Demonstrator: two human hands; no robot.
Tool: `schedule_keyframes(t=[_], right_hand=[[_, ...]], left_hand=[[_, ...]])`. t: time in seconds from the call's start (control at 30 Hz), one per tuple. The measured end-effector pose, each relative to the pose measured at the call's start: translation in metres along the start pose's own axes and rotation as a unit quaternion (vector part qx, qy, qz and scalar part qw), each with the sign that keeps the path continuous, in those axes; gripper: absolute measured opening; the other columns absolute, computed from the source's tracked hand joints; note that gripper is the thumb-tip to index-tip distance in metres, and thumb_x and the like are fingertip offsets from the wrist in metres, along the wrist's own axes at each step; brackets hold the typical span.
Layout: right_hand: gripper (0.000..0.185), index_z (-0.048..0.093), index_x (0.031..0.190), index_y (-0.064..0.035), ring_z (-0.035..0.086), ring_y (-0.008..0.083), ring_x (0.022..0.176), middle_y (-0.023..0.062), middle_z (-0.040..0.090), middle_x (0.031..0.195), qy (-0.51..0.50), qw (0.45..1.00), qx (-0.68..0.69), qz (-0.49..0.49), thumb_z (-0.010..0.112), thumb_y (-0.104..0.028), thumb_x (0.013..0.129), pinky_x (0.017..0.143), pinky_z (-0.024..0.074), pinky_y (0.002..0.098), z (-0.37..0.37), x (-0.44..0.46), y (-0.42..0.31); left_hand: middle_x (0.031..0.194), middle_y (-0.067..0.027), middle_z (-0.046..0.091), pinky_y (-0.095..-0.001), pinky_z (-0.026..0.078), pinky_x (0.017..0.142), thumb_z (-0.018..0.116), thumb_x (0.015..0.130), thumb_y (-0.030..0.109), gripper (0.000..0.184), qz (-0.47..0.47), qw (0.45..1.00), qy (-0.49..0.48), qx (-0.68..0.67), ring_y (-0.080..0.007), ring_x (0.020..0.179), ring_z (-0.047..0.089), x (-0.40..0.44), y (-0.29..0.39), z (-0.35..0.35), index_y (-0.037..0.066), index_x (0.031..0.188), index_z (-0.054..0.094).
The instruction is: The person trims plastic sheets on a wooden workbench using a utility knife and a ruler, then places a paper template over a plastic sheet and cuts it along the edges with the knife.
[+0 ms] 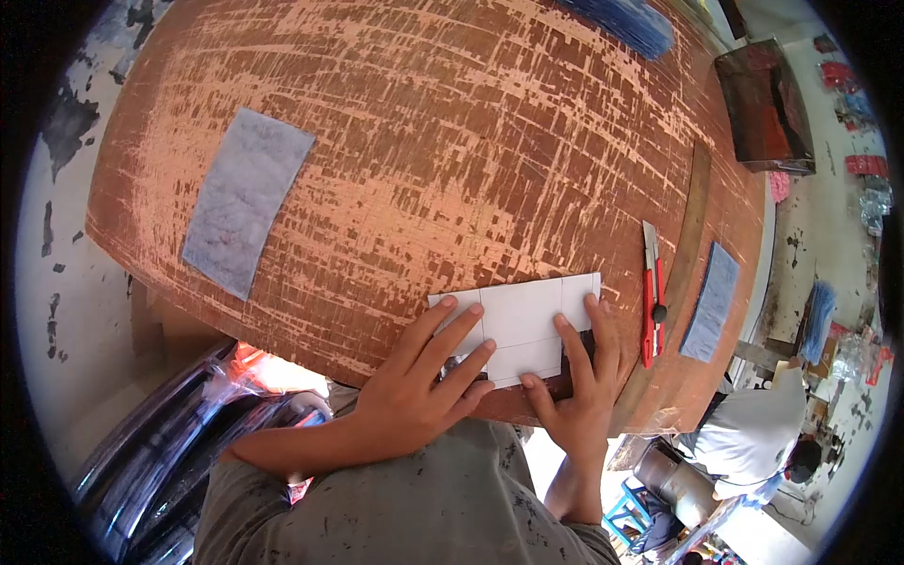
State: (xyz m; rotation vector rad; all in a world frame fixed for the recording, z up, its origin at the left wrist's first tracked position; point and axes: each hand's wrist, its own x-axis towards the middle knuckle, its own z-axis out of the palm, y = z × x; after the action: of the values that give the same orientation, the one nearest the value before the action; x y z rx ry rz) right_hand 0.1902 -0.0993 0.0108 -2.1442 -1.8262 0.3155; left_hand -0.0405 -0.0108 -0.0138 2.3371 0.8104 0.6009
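A white sheet with thin ruled lines (524, 325) lies at the near edge of the worn brown table, with something dark showing under its lower corners. My left hand (424, 367) rests spread on the sheet's left side, fingertips on its surface. On the right side lies my right hand (582, 377), its fingers apart and pressing down on the sheet. A red utility knife (653, 297) with its blade out lies right of the sheet. Beyond it is a long brown strip (692, 217), and a small blue-grey piece (711, 301) lies at the table's right side.
A larger grey piece (249, 202) lies on the table (395, 141) at the left. A blue bundle (626, 26) and a dark open box (763, 106) are at the far right. Wrapped dark rolls (169, 424) stand lower left. Another person (753, 428) is at lower right.
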Motion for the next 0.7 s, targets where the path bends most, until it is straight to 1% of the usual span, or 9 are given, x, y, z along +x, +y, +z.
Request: schedule_keyframes(t=[0.2,0.3,0.37,0.43,0.47,0.5,0.53,0.57,0.7], right_hand=[[0.078,0.066,0.151,-0.0160,0.041,0.0425,0.158,0.0196,0.046,0.169,0.003,1.000,0.002,-0.001,0.090,-0.044,0.083,0.124,0.0312,0.0589,0.0004,-0.0006,0.0000],[0.078,0.066,0.151,-0.0160,0.040,0.0426,0.158,0.0196,0.046,0.169,-0.003,1.000,0.006,0.004,0.090,-0.043,0.082,0.124,0.0315,0.0592,0.0010,-0.0005,-0.0008],[0.078,0.066,0.151,-0.0157,0.040,0.0427,0.158,0.0194,0.045,0.169,0.001,1.000,0.008,0.001,0.092,-0.040,0.081,0.124,0.0317,0.0597,0.0014,-0.0005,-0.0007],[0.079,0.066,0.151,-0.0155,0.040,0.0431,0.158,0.0192,0.045,0.169,0.002,1.000,0.016,0.001,0.092,-0.038,0.080,0.124,0.0319,0.0596,0.0023,-0.0011,-0.0005],[0.079,0.065,0.150,-0.0154,0.041,0.0435,0.158,0.0191,0.045,0.169,0.004,1.000,0.020,0.003,0.092,-0.037,0.079,0.124,0.0320,0.0596,0.0023,-0.0009,-0.0004],[0.079,0.065,0.150,-0.0154,0.041,0.0435,0.158,0.0191,0.045,0.169,0.004,1.000,0.023,0.001,0.092,-0.037,0.079,0.124,0.0320,0.0596,0.0017,-0.0002,-0.0009],[0.078,0.065,0.150,-0.0120,0.042,0.0451,0.156,0.0209,0.046,0.168,0.007,1.000,0.018,-0.007,0.091,-0.036,0.080,0.124,0.0323,0.0580,0.0007,0.0007,-0.0018],[0.077,0.064,0.150,-0.0087,0.043,0.0467,0.154,0.0226,0.046,0.167,0.009,1.000,0.013,-0.015,0.090,-0.035,0.082,0.124,0.0326,0.0563,0.0005,0.0014,-0.0023],[0.077,0.064,0.150,-0.0084,0.043,0.0470,0.154,0.0232,0.046,0.167,0.008,1.000,0.007,-0.019,0.089,-0.036,0.083,0.124,0.0323,0.0564,0.0015,0.0004,-0.0014]], left_hand=[[0.159,-0.0246,0.052,-0.0572,0.048,0.119,0.089,0.088,0.024,0.048,-0.003,1.000,0.001,0.001,-0.0500,0.149,0.047,0.0001,0.0003,0.0000,0.002,0.129,0.074],[0.159,-0.0247,0.052,-0.0573,0.048,0.119,0.089,0.089,0.025,0.048,-0.004,1.000,0.003,-0.001,-0.0501,0.149,0.047,0.0000,-0.0007,0.0004,0.003,0.129,0.074],[0.159,-0.0247,0.052,-0.0574,0.048,0.119,0.089,0.089,0.025,0.049,-0.006,1.000,0.002,0.002,-0.0501,0.149,0.047,0.0001,-0.0005,-0.0017,0.003,0.130,0.074],[0.154,-0.0314,0.055,-0.0541,0.051,0.115,0.083,0.094,0.024,0.046,0.014,1.000,0.010,0.009,-0.0502,0.146,0.051,0.0027,0.0005,-0.0037,-0.005,0.129,0.072],[0.154,-0.0314,0.055,-0.0541,0.051,0.115,0.083,0.094,0.024,0.046,0.013,1.000,0.009,0.012,-0.0502,0.146,0.051,0.0019,0.0003,-0.0027,-0.005,0.129,0.072],[0.157,-0.0288,0.053,-0.0558,0.050,0.117,0.086,0.092,0.025,0.048,0.006,1.000,0.010,0.005,-0.0505,0.147,0.049,0.0001,-0.0008,-0.0002,0.000,0.130,0.072],[0.159,-0.0261,0.051,-0.0576,0.049,0.118,0.088,0.089,0.026,0.051,0.000,1.000,0.010,-0.003,-0.0508,0.148,0.048,-0.0012,-0.0016,0.0014,0.004,0.132,0.073],[0.159,-0.0261,0.051,-0.0576,0.049,0.118,0.088,0.089,0.026,0.051,-0.002,1.000,0.010,0.000,-0.0508,0.148,0.048,-0.0016,-0.0020,0.0018,0.004,0.132,0.073],[0.159,-0.0274,0.050,-0.0578,0.049,0.118,0.088,0.091,0.026,0.051,0.003,1.000,0.013,-0.006,-0.0512,0.148,0.048,-0.0011,-0.0026,0.0013,0.003,0.133,0.073]])
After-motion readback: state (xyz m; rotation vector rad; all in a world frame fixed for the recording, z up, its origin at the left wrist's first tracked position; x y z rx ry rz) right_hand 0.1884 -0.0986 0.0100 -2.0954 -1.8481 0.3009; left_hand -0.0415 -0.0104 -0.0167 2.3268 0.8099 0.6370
